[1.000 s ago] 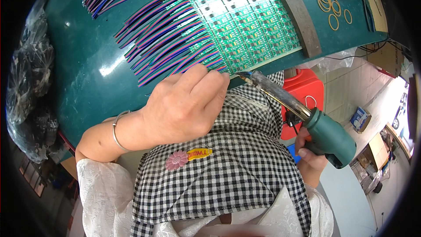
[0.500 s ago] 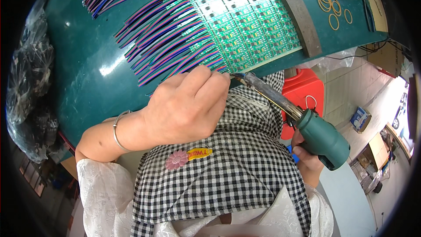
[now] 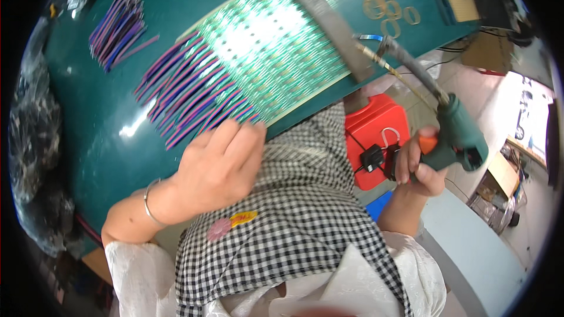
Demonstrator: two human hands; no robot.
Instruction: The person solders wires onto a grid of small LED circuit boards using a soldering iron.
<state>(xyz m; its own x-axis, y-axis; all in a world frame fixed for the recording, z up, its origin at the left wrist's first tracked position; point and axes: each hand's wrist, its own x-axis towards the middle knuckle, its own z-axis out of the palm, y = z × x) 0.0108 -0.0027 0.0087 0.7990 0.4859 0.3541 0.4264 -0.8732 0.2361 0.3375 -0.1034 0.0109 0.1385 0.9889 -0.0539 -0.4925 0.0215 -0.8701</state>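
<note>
My left hand [image 3: 223, 164] is closed, fingertips pressed together at the near corner of a panel of green circuit boards [image 3: 288, 70]. What it pinches, if anything, is hidden under the fingers. Rows of thin red, blue and black wires [image 3: 188, 88] fan leftward from the panel's left side, the nearest beside my fingertips. In my right hand [image 3: 420, 170] is a green soldering gun [image 3: 461, 132] with an orange trigger and a long metal barrel. Its front end is raised near a flat metal bar [image 3: 323, 17] lying across the panel's right part.
A loose bundle of wires [image 3: 117, 29] lies at the far left of the green table [image 3: 88, 111]. Several rubber bands [image 3: 390, 9] lie at the far right. Clear plastic bags [image 3: 35, 123] line the left edge. A red plastic stool [image 3: 376, 114] stands below the table's near edge.
The soldering gun has swung up and right, away from my left fingertips and the panel's near edge. My left hand stays closed by the wires. The whole view has shifted and turned.
</note>
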